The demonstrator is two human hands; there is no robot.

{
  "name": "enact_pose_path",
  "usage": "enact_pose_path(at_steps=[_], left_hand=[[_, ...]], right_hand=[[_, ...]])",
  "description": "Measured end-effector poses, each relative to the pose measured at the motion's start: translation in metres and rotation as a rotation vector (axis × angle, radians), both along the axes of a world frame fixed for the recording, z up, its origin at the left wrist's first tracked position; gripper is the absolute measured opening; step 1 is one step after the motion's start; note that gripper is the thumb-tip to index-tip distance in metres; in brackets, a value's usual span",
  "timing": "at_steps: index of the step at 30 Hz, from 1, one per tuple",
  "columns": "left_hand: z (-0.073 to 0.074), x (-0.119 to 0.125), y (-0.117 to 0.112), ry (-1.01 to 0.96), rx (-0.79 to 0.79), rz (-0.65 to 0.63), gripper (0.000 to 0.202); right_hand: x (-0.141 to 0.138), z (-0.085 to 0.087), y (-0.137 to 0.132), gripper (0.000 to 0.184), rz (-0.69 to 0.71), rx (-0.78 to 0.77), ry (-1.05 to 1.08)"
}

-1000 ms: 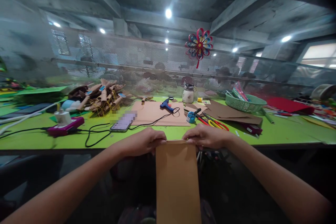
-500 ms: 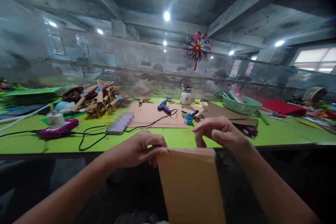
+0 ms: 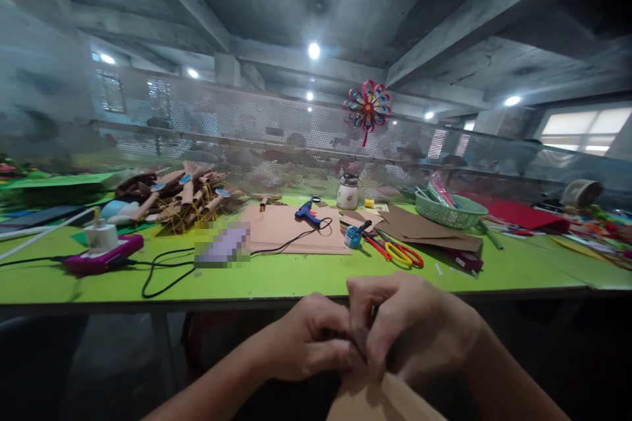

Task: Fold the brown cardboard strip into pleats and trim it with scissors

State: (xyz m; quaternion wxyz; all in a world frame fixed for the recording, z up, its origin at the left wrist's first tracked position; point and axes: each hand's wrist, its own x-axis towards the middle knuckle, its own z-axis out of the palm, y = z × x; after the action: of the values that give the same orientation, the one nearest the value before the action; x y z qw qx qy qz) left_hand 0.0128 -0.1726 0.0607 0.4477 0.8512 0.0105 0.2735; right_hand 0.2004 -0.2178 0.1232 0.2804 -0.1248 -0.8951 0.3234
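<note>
A sheet of brown kraft paper point(image 3: 368, 401) hangs below the table's front edge, its lower part cut off by the bottom of the picture. My left hand point(image 3: 320, 339) pinches its upper edge between thumb and fingers. Right beside it, my right hand point(image 3: 412, 322) is closed on the same edge, thumb and index finger pressed together. The fingertips of both hands meet there and hide the edge itself. Beyond the hands, scissors point(image 3: 402, 254) with red and yellow handles lie on the table near a small blue bottle point(image 3: 353, 237).
On the green table point(image 3: 291, 276) a blue glue gun point(image 3: 308, 212) rests on brown sheets point(image 3: 266, 237). To the left are a phone point(image 3: 224, 245), a purple power strip point(image 3: 106, 255) with cables and a pile of paper rolls point(image 3: 190, 194). A green basket point(image 3: 451, 212) stands at the right.
My right hand has come down to the paper's top edge and closed on it beside my left hand. The paper has dropped lower and turned. The view has tilted up slightly.
</note>
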Motion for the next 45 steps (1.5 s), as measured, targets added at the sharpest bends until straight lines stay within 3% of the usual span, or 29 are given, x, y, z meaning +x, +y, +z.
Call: enact_pose_path(at_steps=[5,8,11,15,18,21,24,27,31,35,45], left_hand=[[-0.024,0.026,0.020,0.043,-0.196,0.164,0.043],[-0.035,0.019,0.048,0.022,-0.222,0.388,0.035],[-0.039,0.000,0.084,0.048,-0.217,0.623,0.042],[-0.036,-0.011,0.124,0.157,0.020,0.702,0.042],[-0.041,-0.005,0.142,0.302,0.276,0.640,0.036],[-0.052,0.002,0.151,0.433,0.388,0.596,0.043],[-0.061,0.002,0.152,0.466,0.338,0.611,0.052],[-0.061,0.000,0.153,0.469,0.293,0.609,0.048],[-0.060,-0.002,0.159,0.495,0.266,0.590,0.036],[-0.061,-0.001,0.158,0.499,0.239,0.658,0.025],[-0.054,-0.001,0.152,0.540,0.370,0.645,0.022]], right_hand=[[0.027,-0.022,0.025,0.031,-0.277,-0.033,0.037],[0.044,-0.031,0.052,0.029,-0.456,-0.029,-0.117],[0.049,-0.046,0.088,0.029,-0.520,-0.051,-0.305],[0.034,-0.078,0.144,0.027,-0.480,-0.121,-0.445],[0.019,-0.096,0.178,0.029,-0.465,-0.155,-0.422],[0.014,-0.104,0.196,0.036,-0.431,-0.209,-0.388],[0.017,-0.110,0.200,0.040,-0.438,-0.253,-0.379],[0.019,-0.116,0.195,0.037,-0.436,-0.237,-0.365],[0.022,-0.124,0.185,0.029,-0.548,-0.123,-0.314],[0.028,-0.131,0.176,0.018,-0.634,-0.024,-0.245],[0.023,-0.134,0.175,0.006,-0.668,0.098,-0.256]])
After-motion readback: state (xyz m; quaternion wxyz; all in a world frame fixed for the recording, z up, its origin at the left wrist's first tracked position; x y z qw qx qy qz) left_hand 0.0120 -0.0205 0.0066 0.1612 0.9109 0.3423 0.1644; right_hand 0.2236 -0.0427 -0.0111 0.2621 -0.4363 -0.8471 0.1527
